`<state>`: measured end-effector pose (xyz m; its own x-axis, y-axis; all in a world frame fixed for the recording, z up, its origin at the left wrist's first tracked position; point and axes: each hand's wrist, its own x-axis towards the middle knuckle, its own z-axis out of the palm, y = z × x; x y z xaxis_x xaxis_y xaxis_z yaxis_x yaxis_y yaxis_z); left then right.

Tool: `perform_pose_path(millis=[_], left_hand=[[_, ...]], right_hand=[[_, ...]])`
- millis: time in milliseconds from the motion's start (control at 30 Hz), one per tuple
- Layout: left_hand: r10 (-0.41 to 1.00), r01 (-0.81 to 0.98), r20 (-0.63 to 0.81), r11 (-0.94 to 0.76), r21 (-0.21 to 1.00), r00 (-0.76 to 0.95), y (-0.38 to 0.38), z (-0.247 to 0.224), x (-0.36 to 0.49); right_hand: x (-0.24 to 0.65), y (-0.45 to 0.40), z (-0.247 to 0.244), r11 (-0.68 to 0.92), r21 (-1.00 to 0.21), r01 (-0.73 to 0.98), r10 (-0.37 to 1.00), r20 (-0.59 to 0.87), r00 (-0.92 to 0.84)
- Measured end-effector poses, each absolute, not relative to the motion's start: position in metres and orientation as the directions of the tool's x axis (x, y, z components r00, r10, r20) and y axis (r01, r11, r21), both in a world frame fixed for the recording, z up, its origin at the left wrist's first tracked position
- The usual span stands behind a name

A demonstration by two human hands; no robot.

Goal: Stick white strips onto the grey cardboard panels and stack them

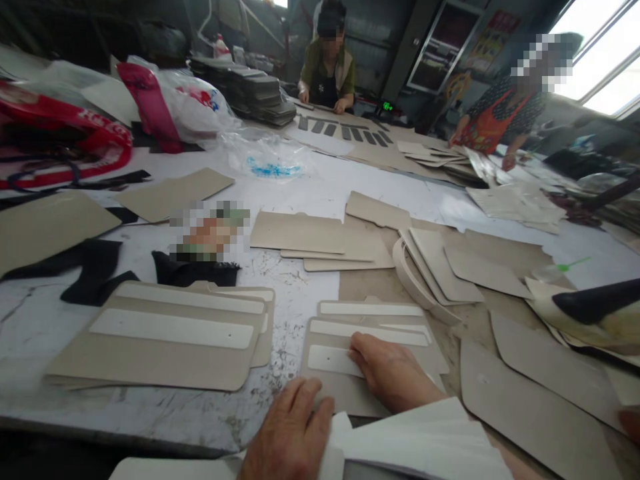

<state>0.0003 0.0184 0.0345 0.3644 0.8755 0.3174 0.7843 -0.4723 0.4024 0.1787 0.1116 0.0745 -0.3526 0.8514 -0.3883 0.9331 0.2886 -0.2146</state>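
Note:
My right hand point(393, 370) is over a beige panel point(345, 393) in front of me, its bent fingertips pressed on a white strip point(333, 360) that lies across the panel. My left hand point(295, 427) rests lower down, at the panel's left front corner, with its fingers bent beside a bundle of white strips point(425, 437). Those strips lie across my right forearm. Whether my left fingers grip anything is hidden. Left of my hands lies a stack of beige panels point(165, 357) with white strips on top.
Beige panels point(300, 233) and a curved strip point(420, 283) lie beyond my hands. More panels point(540, 413) are at right, plastic bags point(190, 100) at back left. Two people point(327, 73) work across the table point(320, 180). A dark-handled tool point(600, 300) is at right.

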Motion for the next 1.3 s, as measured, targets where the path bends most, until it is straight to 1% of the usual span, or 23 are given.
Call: perform_pose_path(millis=[33,100,367,500,633,867,1067,1167,1233,1300], left_hand=[[0.862,0.795,0.349,-0.487,0.363,0.368,0.018,0.03,0.002],[0.853,0.798,0.357,-0.497,0.341,0.379,0.019,0.023,0.003],[0.863,0.773,0.264,-0.504,0.385,0.431,0.025,0.018,-0.001],[0.872,0.777,0.259,-0.487,0.398,0.414,0.024,0.012,0.003],[0.888,0.807,0.268,-0.455,0.376,0.375,0.024,0.009,0.006],[0.886,0.801,0.225,-0.464,0.378,0.407,0.029,0.012,0.005],[0.891,0.821,0.238,-0.451,0.351,0.387,0.031,0.008,0.008],[0.877,0.833,0.26,-0.47,0.293,0.404,0.033,0.01,0.008],[0.845,0.827,0.269,-0.521,0.213,0.462,0.036,0.014,0.006],[0.793,0.8,0.265,-0.59,0.106,0.549,0.04,0.018,0.001]], right_hand=[[0.18,0.112,0.073,0.29,-0.219,0.932,0.85,-0.389,-0.355],[0.181,0.113,0.071,0.293,-0.227,0.929,0.847,-0.389,-0.362],[0.177,0.117,0.071,0.288,-0.2,0.937,0.83,-0.435,-0.348],[0.177,0.119,0.072,0.291,-0.193,0.937,0.817,-0.459,-0.348],[0.176,0.12,0.074,0.292,-0.19,0.937,0.812,-0.469,-0.348],[0.176,0.122,0.073,0.308,-0.185,0.933,0.808,-0.467,-0.359],[0.177,0.121,0.074,0.313,-0.193,0.93,0.81,-0.458,-0.368],[0.176,0.122,0.074,0.33,-0.189,0.925,0.806,-0.454,-0.381],[0.174,0.122,0.075,0.34,-0.192,0.921,0.805,-0.447,-0.39],[0.171,0.122,0.079,0.34,-0.188,0.921,0.81,-0.438,-0.389]])
